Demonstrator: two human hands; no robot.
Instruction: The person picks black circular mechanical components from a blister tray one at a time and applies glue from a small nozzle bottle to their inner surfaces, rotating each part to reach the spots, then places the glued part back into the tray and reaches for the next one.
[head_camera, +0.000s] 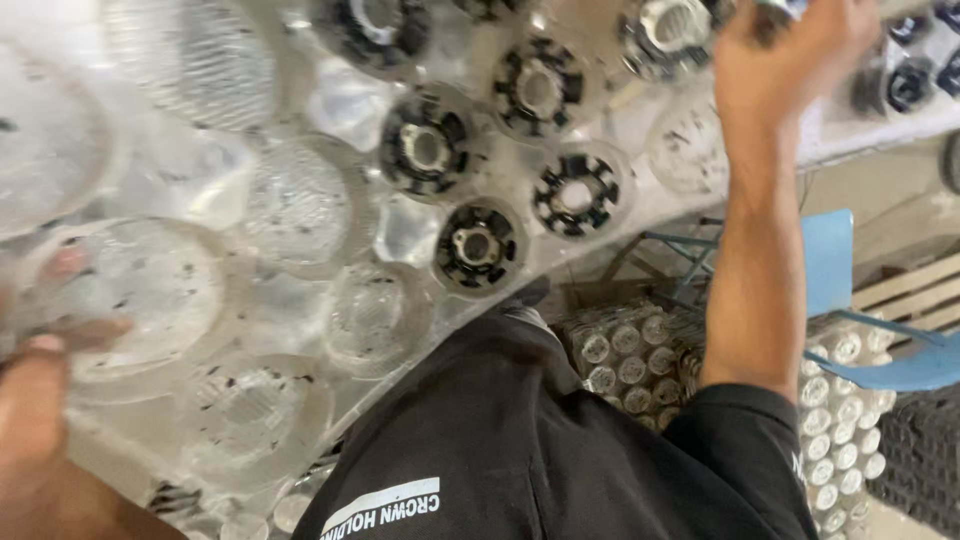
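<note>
Across the top of the view lies a clear plastic tray (250, 300) with round moulded pockets, several of them filled with black-and-silver round parts (427, 147). At its near left edge, the left hand (35, 400) has its grip clenched on the tray rim, thumb on top. Far up at the right, the right hand (790, 55) is closed around something small and dark; what it is cannot be told through the blur. Below the tray, stacked bundles of small silver cylinders (630, 350) stand beside a blue metal frame (850, 300)
</note>
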